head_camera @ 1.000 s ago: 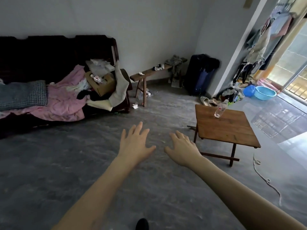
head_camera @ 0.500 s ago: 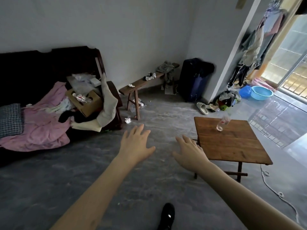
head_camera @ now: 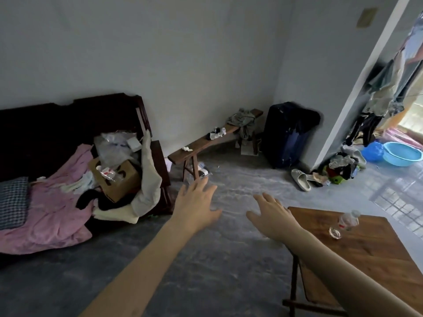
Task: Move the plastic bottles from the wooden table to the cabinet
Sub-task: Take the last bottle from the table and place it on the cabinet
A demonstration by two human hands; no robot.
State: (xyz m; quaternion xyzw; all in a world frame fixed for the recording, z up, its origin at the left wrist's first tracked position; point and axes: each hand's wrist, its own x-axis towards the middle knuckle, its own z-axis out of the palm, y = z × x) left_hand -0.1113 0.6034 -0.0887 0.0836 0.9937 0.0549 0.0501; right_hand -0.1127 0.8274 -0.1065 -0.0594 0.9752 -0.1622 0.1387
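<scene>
Since the earlier frames the view had swung left and closed in: the wooden desk [head_camera: 357,255] had slid from mid-right down into the lower right corner of the frame, and the sofa had come up larger at the left. Both hands stayed raised in the middle of the frame, holding nothing.

The plastic bottle [head_camera: 346,223] stood on the desk's far part, at the right of the frame, clear and thin-walled with a white cap and a red-and-white label band. Its long axis looked tilted in this wide view, the cap toward the upper right and the round base toward the lower left; the blur left it unclear whether it truly leaned.

The left hand [head_camera: 196,203] hovered over the grey mottled floor [head_camera: 142,266], its grip spread, fingers straight and fanned toward the top of the frame. The right hand [head_camera: 271,213] hung just left of the desk's near corner, well apart from the bottle, its grip likewise spread and empty.

The desk top was square, brown, with visible grain, on dark folding legs. At the left sat a dark wooden sofa [head_camera: 68,124] heaped with a pink blanket [head_camera: 52,216] and a cardboard box [head_camera: 119,179]. A narrow wooden bench [head_camera: 201,145] and a dark suitcase [head_camera: 288,136] stood against the back wall, and a light blue basin [head_camera: 402,154] lay at the right edge.
</scene>
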